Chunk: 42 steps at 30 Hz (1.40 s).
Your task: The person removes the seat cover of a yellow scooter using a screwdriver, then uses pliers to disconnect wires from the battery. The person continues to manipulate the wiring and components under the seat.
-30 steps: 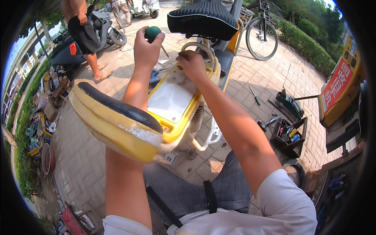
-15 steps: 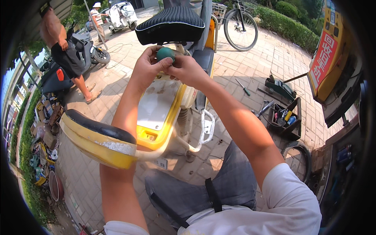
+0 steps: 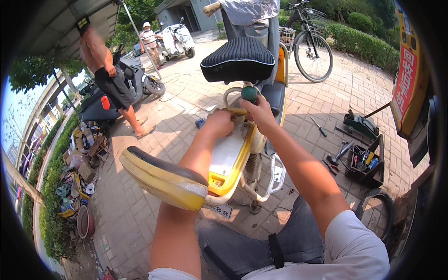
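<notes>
A yellow electric bike stands before me, with a raised black saddle (image 3: 237, 59), a white panel (image 3: 223, 157) in its yellow body and a scuffed yellow backrest (image 3: 158, 176) with a black pad. My right hand (image 3: 259, 112) is closed on the round green handle (image 3: 249, 93) of a tool, just below the saddle; the tool's shaft is hidden. My left hand (image 3: 219, 122) is curled at the bike's body left of that handle, its fingertips hidden, so what they hold is unclear. My left forearm runs behind the backrest.
Right: a toolbox (image 3: 354, 170), screwdriver (image 3: 321, 128), green machine (image 3: 359, 123), tyre (image 3: 373, 214) and yellow cabinet (image 3: 406, 86). Left: a person (image 3: 95, 58) by a dark scooter (image 3: 91, 114), above a junk pile (image 3: 74, 186). Behind: another person (image 3: 150, 42), a white scooter (image 3: 179, 39), a bicycle (image 3: 312, 56).
The green-handled tool has passed from my left hand to my right. My left hand has dropped to the bike's body. The view has shifted, showing more of the background.
</notes>
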### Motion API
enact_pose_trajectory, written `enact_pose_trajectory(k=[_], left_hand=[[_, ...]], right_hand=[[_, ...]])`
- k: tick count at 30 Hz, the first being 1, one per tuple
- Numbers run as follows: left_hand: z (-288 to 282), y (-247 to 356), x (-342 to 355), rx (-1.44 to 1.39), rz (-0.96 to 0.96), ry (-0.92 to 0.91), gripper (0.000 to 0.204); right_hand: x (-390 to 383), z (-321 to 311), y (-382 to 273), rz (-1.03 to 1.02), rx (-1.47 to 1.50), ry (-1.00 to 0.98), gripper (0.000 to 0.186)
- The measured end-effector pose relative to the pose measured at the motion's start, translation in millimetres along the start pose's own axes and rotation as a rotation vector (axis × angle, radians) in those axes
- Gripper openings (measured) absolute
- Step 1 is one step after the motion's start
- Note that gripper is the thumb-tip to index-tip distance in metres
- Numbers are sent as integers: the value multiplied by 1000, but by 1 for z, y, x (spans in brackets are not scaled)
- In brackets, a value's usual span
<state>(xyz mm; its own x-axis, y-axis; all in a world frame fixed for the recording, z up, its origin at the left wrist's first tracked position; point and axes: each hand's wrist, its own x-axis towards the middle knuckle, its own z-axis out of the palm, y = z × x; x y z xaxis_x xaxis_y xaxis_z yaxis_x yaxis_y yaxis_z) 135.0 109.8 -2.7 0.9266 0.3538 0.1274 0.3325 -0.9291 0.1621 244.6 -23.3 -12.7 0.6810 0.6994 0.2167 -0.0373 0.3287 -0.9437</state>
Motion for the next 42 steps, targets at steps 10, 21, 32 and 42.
enact_pose_trajectory(k=[10, 21, 32, 42], left_hand=[[12, 20, 5, 127, -103, 93, 37], [9, 26, 8, 111, -122, 91, 36], [-8, 30, -1, 106, -97, 10, 36], [-27, 33, -3, 67, -99, -157, 36]], right_hand=[[-1, -1, 6, -71, -85, -70, 42], [-10, -7, 3, -139, -331, 56, 41], [-36, -21, -1, -191, -691, -27, 40], [-37, -29, 6, -94, -548, -43, 41]])
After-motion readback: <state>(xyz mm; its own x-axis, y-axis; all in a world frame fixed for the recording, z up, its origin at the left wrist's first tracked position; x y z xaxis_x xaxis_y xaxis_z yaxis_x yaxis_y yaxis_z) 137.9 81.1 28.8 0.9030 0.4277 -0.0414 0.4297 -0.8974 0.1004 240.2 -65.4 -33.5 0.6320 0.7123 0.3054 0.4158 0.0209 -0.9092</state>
